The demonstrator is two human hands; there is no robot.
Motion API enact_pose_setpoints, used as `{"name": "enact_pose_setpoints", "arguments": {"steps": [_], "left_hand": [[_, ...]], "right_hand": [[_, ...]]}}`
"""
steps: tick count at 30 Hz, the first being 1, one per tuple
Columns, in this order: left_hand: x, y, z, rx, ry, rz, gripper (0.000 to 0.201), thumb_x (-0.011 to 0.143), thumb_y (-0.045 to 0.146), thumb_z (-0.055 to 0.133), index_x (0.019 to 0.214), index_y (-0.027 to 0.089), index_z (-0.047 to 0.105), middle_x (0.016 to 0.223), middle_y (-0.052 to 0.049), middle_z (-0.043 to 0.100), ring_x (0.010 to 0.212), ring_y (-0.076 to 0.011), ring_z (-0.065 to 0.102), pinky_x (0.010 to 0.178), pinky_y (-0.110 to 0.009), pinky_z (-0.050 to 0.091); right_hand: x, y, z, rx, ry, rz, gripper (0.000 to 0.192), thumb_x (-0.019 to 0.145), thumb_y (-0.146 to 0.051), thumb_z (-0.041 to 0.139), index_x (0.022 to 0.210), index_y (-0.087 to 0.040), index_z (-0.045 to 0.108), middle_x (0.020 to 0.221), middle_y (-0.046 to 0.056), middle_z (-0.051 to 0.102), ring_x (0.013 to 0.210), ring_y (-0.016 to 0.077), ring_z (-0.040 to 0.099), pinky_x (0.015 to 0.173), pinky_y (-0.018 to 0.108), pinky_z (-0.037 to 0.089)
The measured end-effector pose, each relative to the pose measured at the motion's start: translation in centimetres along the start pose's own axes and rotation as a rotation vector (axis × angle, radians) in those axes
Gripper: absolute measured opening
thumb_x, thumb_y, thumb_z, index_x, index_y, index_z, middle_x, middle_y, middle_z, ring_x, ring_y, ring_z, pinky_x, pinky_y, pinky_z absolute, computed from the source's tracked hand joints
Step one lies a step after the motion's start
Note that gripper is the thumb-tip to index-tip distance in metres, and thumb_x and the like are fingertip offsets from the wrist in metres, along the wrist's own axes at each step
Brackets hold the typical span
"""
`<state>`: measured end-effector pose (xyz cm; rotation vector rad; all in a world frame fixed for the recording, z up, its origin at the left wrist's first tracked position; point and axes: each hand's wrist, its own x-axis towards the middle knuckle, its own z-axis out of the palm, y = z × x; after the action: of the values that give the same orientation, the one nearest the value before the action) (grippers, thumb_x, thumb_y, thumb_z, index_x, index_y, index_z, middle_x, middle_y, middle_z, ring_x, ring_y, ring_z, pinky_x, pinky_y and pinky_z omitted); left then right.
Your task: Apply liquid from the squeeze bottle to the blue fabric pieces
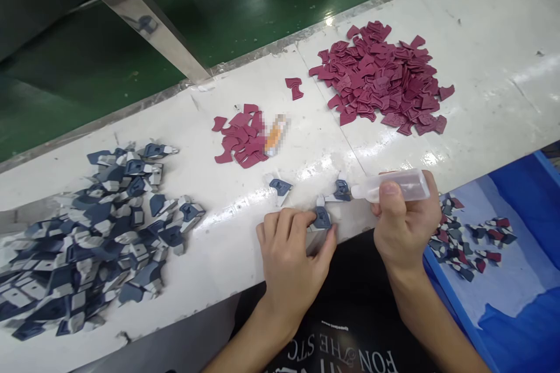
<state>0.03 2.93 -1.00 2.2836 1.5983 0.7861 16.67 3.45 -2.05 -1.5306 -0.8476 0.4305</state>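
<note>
My right hand [405, 218] is wrapped round a translucent squeeze bottle [409, 185], held nearly level with its nozzle to the left. The nozzle's end lies beside a blue-and-white plastic part [342, 190] on the white table. My left hand [295, 250] grips another blue-and-white part [322, 217] between thumb and fingers, close to the table's near edge. A third such part [280, 187] lies just beyond the left fingers. Whether liquid is leaving the bottle cannot be made out.
Blue-and-white parts form a large heap [87, 239] at left. Maroon flat pieces lie in a small pile [240, 137] and a big pile [385, 78], near a blurred orange-and-white item [275, 135]. A blue-edged bin [452, 297] at right holds parts with maroon pieces. A metal post [144, 23] stands behind the table.
</note>
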Motion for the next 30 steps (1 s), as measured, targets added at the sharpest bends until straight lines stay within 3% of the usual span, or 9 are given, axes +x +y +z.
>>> {"name": "enact_pose_setpoints", "arguments": {"steps": [18, 24, 30], "left_hand": [[0.0, -0.3, 0.2, 0.014, -0.008, -0.007, 0.021, 0.094, 0.028, 0.08, 0.102, 0.024, 0.061, 0.093, -0.001, 0.071, 0.094, -0.0236, 0.057, 0.085, -0.038, 0.039], [0.0, -0.3, 0.2, 0.016, -0.002, 0.001, 0.021, 0.094, 0.028, 0.08, 0.102, 0.025, 0.061, 0.092, -0.001, 0.071, 0.093, -0.0233, 0.057, 0.084, -0.038, 0.04], [0.1, -0.1, 0.0, -0.01, -0.003, -0.022, 0.021, 0.096, 0.031, 0.081, 0.1, 0.025, 0.062, 0.092, -0.001, 0.072, 0.092, -0.0229, 0.058, 0.085, -0.038, 0.041]], "right_hand": [[-0.1, 0.2, -0.1, 0.004, 0.014, 0.024, 0.026, 0.099, -0.043, 0.076, 0.087, -0.025, 0.062, 0.067, -0.004, 0.059, 0.052, 0.015, 0.054, 0.05, 0.03, 0.044], [-0.2, 0.5, -0.5, 0.154, 0.088, 0.078, 0.03, 0.096, -0.048, 0.079, 0.086, -0.022, 0.067, 0.06, -0.006, 0.056, 0.047, 0.0148, 0.051, 0.043, 0.028, 0.036], [-1.9, -0.2, -1.1, 0.086, -0.068, 0.038, 0.023, 0.093, -0.044, 0.082, 0.095, -0.022, 0.074, 0.069, -0.003, 0.064, 0.049, 0.0148, 0.054, 0.044, 0.029, 0.046]]}}
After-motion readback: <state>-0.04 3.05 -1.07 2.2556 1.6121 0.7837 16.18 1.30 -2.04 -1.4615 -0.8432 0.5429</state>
